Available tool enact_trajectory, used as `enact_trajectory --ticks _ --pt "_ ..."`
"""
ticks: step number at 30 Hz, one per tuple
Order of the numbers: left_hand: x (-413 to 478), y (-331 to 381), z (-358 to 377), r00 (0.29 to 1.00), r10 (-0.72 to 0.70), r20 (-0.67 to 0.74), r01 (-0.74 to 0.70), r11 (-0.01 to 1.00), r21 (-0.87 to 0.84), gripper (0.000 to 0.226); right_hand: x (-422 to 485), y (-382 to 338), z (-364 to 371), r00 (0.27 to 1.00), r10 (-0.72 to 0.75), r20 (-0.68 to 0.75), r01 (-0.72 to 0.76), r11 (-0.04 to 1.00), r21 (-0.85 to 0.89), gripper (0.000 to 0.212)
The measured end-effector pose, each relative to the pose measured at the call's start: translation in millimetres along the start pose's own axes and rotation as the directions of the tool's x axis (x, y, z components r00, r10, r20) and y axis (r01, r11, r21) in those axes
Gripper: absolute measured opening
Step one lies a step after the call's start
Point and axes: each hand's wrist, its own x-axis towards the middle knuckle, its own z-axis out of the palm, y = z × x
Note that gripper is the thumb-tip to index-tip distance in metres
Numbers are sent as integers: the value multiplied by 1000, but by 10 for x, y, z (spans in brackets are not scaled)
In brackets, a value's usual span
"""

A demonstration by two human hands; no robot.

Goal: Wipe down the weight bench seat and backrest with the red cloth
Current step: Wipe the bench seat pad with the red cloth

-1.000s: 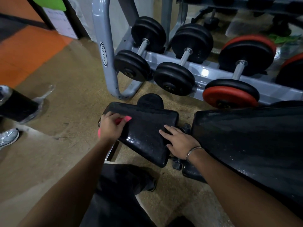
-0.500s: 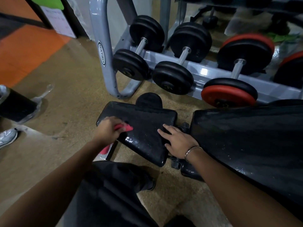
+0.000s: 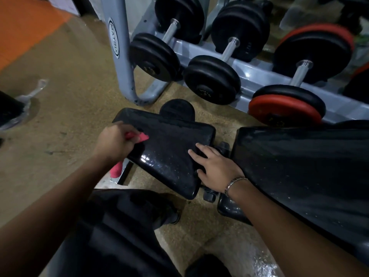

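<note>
Gym floor by a dumbbell rack point(image 3: 249, 56): left hand point(image 3: 114, 142) clutches red cloth point(image 3: 137, 136) on the seat point(image 3: 169, 148), right hand point(image 3: 215, 168) flat, fingers open; backrest point(image 3: 299, 166) likely left

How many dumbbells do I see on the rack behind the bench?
3 fully seen: a black one at left, a black one in the middle, a red-and-black one at right. A fourth may be cut off at the right edge.
</note>
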Motion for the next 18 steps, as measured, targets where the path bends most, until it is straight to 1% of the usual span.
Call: enact_trajectory --ticks 1,2,4,5,6,7,9,10,11,12,14,15,16,17,18 --pt "-21 29 26 999 31 -23 -31 1000 -5 9 13 8 -3 1000 -5 -7 5 1000 -7 66" --pt "-42 46 31 997 75 13 -75 997 -21 8 21 10 -7 1000 -9 -9 9 1000 -15 66" --pt "-67 30 -15 971 164 176 -156 986 -57 9 27 4 -11 1000 -9 -2 9 1000 -27 66" --pt "-57 4 -46 954 185 236 -176 983 -56 10 27 0 -12 1000 -9 2 9 999 -31 66" --pt "-33 -16 -70 949 178 260 -173 984 -41 10 27 -6 -14 1000 -11 4 11 999 -34 66" --pt "-7 -36 -68 958 143 248 -141 990 -24 10 24 -12 -16 1000 -11 3 11 999 -35 66" --pt "-8 -2 -13 991 43 128 -43 999 2 8 19 -13 -29 1000 -8 -2 8 999 -39 65" --pt "-42 47 25 998 21 66 -21 1000 1 9 17 -14 -34 1000 -7 -5 7 999 -42 65" --pt "-79 88 63 998 45 51 -45 999 -10 11 14 -17 -37 1000 -5 -8 5 999 -42 65" --pt "-121 106 86 991 106 88 -104 994 -22 12 8 -19 -33 1000 -2 -9 2 999 -40 65" --pt "-179 97 57 950 223 219 -219 975 -42 10 -2 -26 -19 1000 2 -7 -2 999 -38 65" --pt "-165 80 21 940 227 254 -225 974 -39 11 -6 -35 -16 1000 2 -5 -2 999 -39 65" --pt "-137 68 -2 949 190 253 -189 982 -26 11 -10 -44 -18 1000 3 -4 -3 999 -39 65" --pt "-108 67 -3 971 119 209 -118 993 -16 11 -8 -45 -22 1000 2 -6 -2 999 -39 65" --pt "-88 79 12 990 40 133 -39 999 -10 12 -4 -46 -28 1000 -1 -12 0 999 -40 65"
